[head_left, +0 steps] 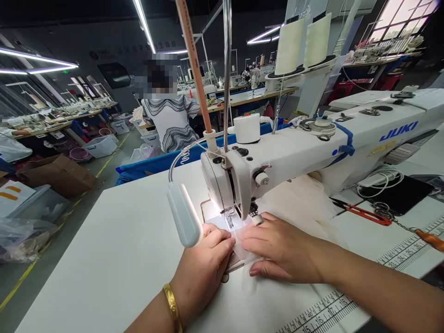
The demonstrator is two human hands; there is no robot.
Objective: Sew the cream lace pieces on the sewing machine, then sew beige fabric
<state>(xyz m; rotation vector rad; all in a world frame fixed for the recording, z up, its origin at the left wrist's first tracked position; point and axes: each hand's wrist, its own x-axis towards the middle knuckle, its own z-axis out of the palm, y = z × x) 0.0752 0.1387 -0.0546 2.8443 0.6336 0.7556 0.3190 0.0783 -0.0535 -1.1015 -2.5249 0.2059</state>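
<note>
A white sewing machine (277, 162) stands over the worktable, and sheer white fabric (298, 199) lies under its arm and reaches the presser foot (230, 220). My left hand (208, 256), with a gold bangle at the wrist, is just left of the foot. Its thumb and index finger are pressed together at the fabric's near edge. Right of the needle area, my right hand (284, 249) rests palm down on the fabric, fingers stretched out and thumb apart. The needle tip is too small to make out. A small lamp (183, 215) hangs beside my left fingers.
Red-handled thread snips (371, 213), a black phone-like slab (398, 194) and a coiled white cable (381, 180) lie on the right. Ruler markings (322, 312) run along the table's front. Thread cones (287, 46) stand behind. A person (173, 118) sits ahead with their back turned.
</note>
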